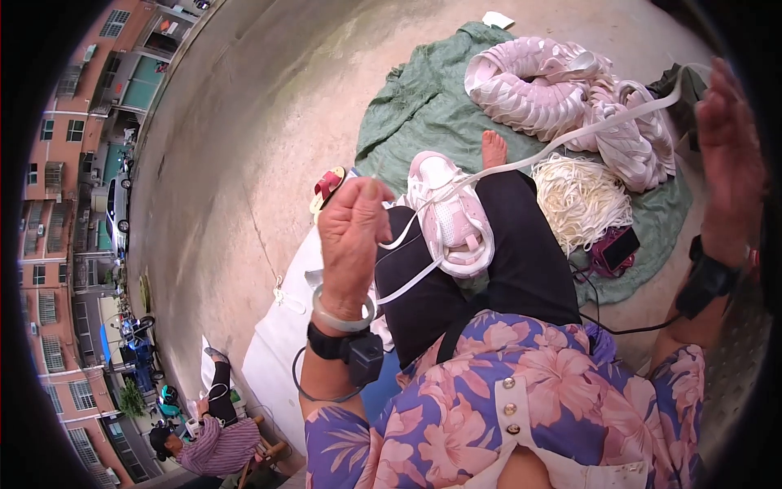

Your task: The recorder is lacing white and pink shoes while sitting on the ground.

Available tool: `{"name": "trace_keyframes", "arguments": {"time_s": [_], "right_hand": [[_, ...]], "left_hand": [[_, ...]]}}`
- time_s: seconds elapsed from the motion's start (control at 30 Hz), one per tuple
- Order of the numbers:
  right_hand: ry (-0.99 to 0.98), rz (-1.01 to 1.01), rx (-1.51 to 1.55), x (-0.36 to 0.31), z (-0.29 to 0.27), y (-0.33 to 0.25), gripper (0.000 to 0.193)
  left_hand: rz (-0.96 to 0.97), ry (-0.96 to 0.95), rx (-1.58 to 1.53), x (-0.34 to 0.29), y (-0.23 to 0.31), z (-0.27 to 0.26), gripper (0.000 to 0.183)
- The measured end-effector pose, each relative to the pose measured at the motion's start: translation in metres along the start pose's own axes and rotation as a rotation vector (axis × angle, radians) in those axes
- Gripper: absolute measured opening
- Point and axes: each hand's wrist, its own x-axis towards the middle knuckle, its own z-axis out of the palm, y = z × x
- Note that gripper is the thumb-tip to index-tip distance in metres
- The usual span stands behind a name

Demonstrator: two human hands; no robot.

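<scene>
A pink and white sneaker point(464, 224) rests between my thighs, toe away from me and heel near. White shoelace point(586, 130) runs through its upper and stretches far out to the right. My left hand point(354, 224) is closed in a fist left of the sneaker, gripping a shoelace strand that comes from it. Another strand hangs down past the left wrist. Raised at the right edge, my right hand point(729, 155) has the long shoelace at its fingertips; the fingers look mostly stretched, and their hold is partly hidden.
A green cloth point(415, 102) spreads ahead, bearing stacked pink and white shoe parts point(529, 85) and a heap of white laces point(578, 200). Near them lies a dark-screened device point(617, 248) with a cable. A red-strapped sandal point(328, 187) and white sheet point(277, 350) lie left; another person point(216, 440) sits beyond.
</scene>
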Motion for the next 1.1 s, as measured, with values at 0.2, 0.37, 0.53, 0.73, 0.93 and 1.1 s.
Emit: {"name": "trace_keyframes", "arguments": {"time_s": [0.2, 0.37, 0.53, 0.73, 0.93, 1.1], "right_hand": [[-0.273, 0.245, -0.438, -0.057, 0.062, 0.185, 0.012], [-0.183, 0.519, -0.259, -0.061, 0.084, 0.196, 0.016], [-0.198, 0.555, -0.274, -0.063, 0.083, 0.204, 0.02], [-0.221, 0.471, -0.302, -0.067, 0.08, 0.214, 0.02], [-0.235, 0.538, -0.229, -0.068, 0.083, 0.212, 0.019], [-0.209, 0.398, -0.267, -0.071, 0.085, 0.218, 0.017]], "left_hand": [[-0.167, -0.14, -0.071, -0.015, -0.048, 0.035, 0.025], [-0.119, -0.179, -0.003, -0.023, -0.062, 0.046, 0.023], [-0.155, -0.2, -0.054, -0.024, -0.064, 0.044, 0.023], [-0.16, -0.319, -0.028, -0.022, -0.066, 0.038, 0.029], [-0.238, -0.303, -0.044, -0.023, -0.066, 0.037, 0.031], [-0.305, -0.322, -0.055, -0.022, -0.059, 0.036, 0.03]]}}
